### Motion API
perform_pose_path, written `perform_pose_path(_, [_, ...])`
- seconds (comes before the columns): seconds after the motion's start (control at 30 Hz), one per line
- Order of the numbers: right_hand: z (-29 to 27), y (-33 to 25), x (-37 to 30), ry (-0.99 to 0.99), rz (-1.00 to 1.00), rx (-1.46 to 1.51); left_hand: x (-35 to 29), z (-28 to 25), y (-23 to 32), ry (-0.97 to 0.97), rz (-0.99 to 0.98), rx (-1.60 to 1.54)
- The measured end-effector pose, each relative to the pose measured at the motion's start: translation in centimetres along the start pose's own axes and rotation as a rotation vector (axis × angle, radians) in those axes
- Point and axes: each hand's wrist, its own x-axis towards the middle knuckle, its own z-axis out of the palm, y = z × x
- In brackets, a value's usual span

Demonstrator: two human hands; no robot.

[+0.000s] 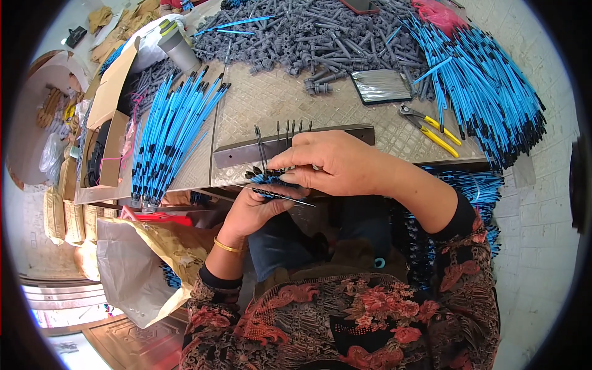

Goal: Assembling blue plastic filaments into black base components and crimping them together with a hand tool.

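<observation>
1. The picture is bright, and you can see most things well.
2. A very bright white patch (pixel 65 353) glows at the bottom left, too white to show anything in it.
3. The floor tiles (pixel 524 246) on the right look pale and washed out.
4. The silver packet (pixel 379 85) shines, and the bracelet (pixel 227 245) has a little gleam.
5. Light falls on the back of the right hand (pixel 330 161).
6. It is dark under the table (pixel 246 114), so things there are hard to see.
7. The tiny black and blue bits (pixel 266 176) by the fingers blend together.
8. Straight lines bend near the round edge, and the corners are black.
</observation>
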Motion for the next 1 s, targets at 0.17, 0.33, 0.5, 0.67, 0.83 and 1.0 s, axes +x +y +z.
perform_pose_path(0.17, [1.6,0.0,-0.4,0.127,0.014,0.028,-0.2,-0.1,0.0,0.015,-0.013,-0.007])
perform_pose_path(0.33, [2.1,-0.1,-0.7,0.133,0.037,0.123,-0.4,0.1,0.0,0.018,-0.059,-0.045])
perform_pose_path(0.5, [0.0,-2.3,0.1,0.009,0.125,-0.149,-0.3,0.4,-0.4,0.048,-0.053,0.052])
perform_pose_path(0.67, [0.0,-2.1,0.9,-0.040,0.149,-0.251,0.2,0.6,-0.4,0.058,-0.001,0.090])
perform_pose_path(0.83, [0.5,-1.2,1.2,0.061,0.106,-0.160,0.6,0.1,-0.9,0.074,-0.031,0.093])
perform_pose_path(1.0, [1.0,-1.4,1.4,0.106,0.085,-0.130,0.1,-0.1,-0.7,0.091,-0.039,0.122])
